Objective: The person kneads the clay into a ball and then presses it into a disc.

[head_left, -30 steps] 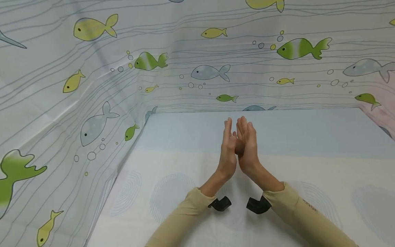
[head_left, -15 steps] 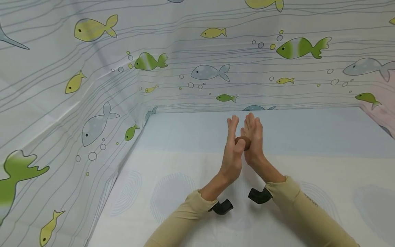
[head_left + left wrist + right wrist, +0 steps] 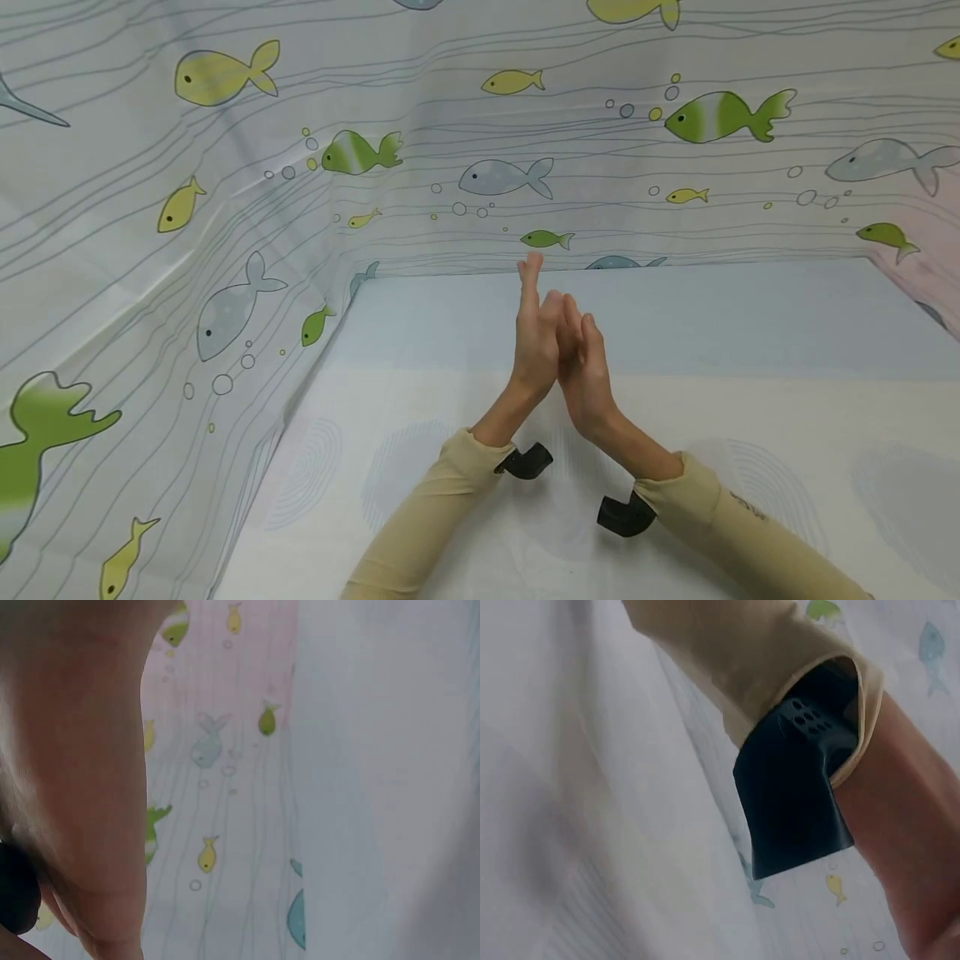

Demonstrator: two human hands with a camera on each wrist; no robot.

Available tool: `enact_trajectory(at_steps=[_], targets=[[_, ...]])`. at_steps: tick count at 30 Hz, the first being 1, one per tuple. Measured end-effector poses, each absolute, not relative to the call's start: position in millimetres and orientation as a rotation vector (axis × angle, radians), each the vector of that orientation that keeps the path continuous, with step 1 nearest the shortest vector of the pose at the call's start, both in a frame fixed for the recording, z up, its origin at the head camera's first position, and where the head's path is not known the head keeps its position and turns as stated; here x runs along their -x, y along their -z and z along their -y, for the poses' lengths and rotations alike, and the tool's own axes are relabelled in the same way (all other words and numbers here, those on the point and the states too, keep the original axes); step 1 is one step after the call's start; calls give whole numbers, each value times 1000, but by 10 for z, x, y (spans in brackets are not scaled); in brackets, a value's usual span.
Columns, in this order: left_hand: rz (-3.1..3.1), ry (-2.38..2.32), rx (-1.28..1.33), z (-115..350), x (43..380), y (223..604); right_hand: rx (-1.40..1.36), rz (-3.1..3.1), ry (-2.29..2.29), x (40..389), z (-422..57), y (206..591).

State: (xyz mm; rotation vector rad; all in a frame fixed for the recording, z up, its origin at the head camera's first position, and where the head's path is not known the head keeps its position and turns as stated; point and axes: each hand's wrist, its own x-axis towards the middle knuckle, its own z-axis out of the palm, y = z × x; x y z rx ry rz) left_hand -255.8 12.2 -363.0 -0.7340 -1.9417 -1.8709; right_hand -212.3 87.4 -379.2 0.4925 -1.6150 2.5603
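Both hands stand raised, palms facing, over the far part of the table in the head view. My left hand [image 3: 536,346] has straight fingers pointing up and away. Lower and slightly to the right, my right hand [image 3: 589,379] leans in against it, its fingers overlapping the left palm. The brown, ball-like lump seen between the palms in earlier frames is hidden behind the hands now. Bare skin of a hand [image 3: 90,772] fills the left of the left wrist view, with a dark rounded shape [image 3: 16,891] at its edge.
Black curved wrist mounts [image 3: 527,461] stick out inward from both beige sleeves [image 3: 420,517]. The right wrist view shows such a mount [image 3: 795,802] close up. A white and pale-blue table [image 3: 750,325] lies beneath; fish-printed sheets [image 3: 420,125] stand behind and at the sides.
The palms have slid against each other: first the right hand forward, now the left ahead and the right drawn back. The brown lump has gone from sight between them.
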Motion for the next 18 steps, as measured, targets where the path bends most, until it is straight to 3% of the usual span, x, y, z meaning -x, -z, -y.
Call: enact_trajectory(at_steps=[11, 18], targets=[[1965, 1916, 666, -32, 2639, 3787, -519, 1536, -2645, 2040, -872, 3706], [2021, 1910, 738, -125, 2515, 3909, -376, 1545, -2619, 2097, -895, 3674]])
